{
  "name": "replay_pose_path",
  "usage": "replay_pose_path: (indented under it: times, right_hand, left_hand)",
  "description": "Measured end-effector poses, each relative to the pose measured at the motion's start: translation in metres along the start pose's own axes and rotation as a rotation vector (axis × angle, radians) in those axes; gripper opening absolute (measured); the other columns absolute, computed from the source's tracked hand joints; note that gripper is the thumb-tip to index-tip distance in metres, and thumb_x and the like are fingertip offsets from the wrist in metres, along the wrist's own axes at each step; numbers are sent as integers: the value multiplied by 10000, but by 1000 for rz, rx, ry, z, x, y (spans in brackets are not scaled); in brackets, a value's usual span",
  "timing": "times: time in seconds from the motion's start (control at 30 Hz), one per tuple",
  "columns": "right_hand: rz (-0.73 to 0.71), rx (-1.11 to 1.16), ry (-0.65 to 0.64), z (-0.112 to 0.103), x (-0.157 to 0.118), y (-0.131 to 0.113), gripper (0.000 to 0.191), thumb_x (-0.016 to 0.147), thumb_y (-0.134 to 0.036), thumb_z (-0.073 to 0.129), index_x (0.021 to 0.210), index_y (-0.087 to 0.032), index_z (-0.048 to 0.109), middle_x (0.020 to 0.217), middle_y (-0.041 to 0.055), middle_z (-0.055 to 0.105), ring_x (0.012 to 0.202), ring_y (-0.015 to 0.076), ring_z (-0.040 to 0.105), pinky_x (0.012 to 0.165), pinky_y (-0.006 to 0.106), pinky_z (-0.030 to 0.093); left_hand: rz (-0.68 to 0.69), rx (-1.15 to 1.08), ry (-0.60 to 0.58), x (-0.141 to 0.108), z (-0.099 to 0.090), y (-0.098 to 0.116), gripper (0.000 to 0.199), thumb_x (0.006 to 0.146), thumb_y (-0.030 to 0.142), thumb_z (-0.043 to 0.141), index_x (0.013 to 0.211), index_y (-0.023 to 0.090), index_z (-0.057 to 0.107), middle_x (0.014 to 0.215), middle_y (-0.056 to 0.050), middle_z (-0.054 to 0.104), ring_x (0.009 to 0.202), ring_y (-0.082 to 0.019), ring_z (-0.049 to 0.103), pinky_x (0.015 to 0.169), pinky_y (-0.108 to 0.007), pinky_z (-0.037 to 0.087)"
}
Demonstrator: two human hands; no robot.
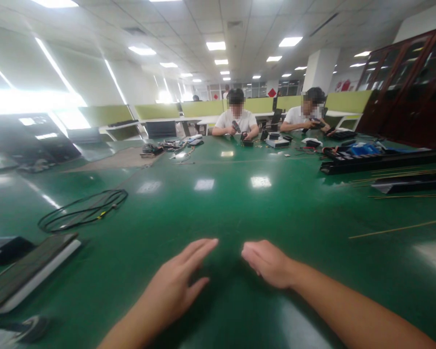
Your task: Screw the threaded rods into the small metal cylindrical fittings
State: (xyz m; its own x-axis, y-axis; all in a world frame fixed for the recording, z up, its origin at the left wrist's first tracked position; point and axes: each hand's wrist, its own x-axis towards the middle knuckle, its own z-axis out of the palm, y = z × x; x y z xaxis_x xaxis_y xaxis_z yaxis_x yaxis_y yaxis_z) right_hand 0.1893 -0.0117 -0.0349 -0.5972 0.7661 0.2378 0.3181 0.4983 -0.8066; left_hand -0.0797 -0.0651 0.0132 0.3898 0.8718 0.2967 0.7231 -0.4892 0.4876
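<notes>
Our left hand [176, 274] is spread, apart from our curled right hand [271, 264]; we cannot tell whether that holds anything. Beneath both lies the glossy green table [232, 208], looped cable [113, 207] left, long black channel [385, 162] right.

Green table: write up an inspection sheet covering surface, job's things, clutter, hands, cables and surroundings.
Surface: green table, glossy, with ceiling lights reflected in it.
Job's things: nothing seen held; the table lies beneath both hands.
Clutter: flat dark panel with a pale edge at left; long black trough and thin rods at right.
Hands: left hand open, thumb apart; right hand with fingers bent, inside hidden.
Cables: black cable loosely coiled at left.
Surroundings: two people in white shirts at the far side; green partitions behind; dark red cabinet at right.
</notes>
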Motion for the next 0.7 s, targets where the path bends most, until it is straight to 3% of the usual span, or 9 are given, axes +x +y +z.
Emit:
replay_pose_path:
  times: [0.07, 0.2, 0.4, 0.53, 0.6, 0.7]
  right_hand:
    - [-30, -112, -40, -1, -1, -5, 367, 1015, -414, 416, 772, -195, 582, 695, -4, 616, 631, 147, 556, 608, 244, 395]
    - [-63, -159, -172, -3, -1, -9, 237, 978, -357, 488, 1051, -211, 659, 1002, 48, 736, 891, 219, 681, 749, 268, 467]
    - [-53, -173, -128, -2, 1, -5, 228, 980, -309, 462, 1071, -211, 647, 1046, 54, 722, 953, 226, 668, 824, 284, 453]
    - [3, -172, -87, -4, 0, -6, 301, 1023, -379, 393, 857, -200, 570, 812, 14, 635, 728, 164, 575, 692, 261, 396]
    - [17, -163, -86, -5, 0, -6, 374, 1040, -397, 350, 752, -200, 486, 690, -22, 519, 635, 132, 475, 635, 252, 345]
    - [5, -126, -109, -5, 1, -4, 415, 1049, -397, 328, 695, -196, 410, 643, -43, 411, 603, 114, 392, 612, 247, 298]
  left_hand:
    - [191, 113, -151, 25, 21, 22, 581, 821, 164, 642, 1353, 374, 539, 1375, -66, 561, 1112, -279, 638, 915, -362, 554]
    - [437, 161, -277, 52, 42, 45, 303, 895, 108, 483, 1125, 234, 636, 1127, -79, 646, 920, -227, 665, 784, -326, 561]
    - [452, 164, -269, 61, 46, 43, 200, 944, 136, 463, 1062, 189, 616, 1026, -63, 649, 885, -192, 647, 755, -284, 554]
    - [435, 217, -120, 50, 28, 18, 297, 994, 194, 410, 1233, 213, 586, 1037, -62, 659, 876, -162, 654, 759, -253, 555]
    - [346, 258, 27, 34, 5, -5, 297, 994, 223, 428, 1246, 226, 586, 1079, -53, 663, 921, -154, 661, 800, -242, 558]
    - [118, 370, 323, 2, -39, -38, 189, 964, 341, 528, 1112, 287, 631, 1096, 31, 680, 958, -161, 671, 894, -286, 559]
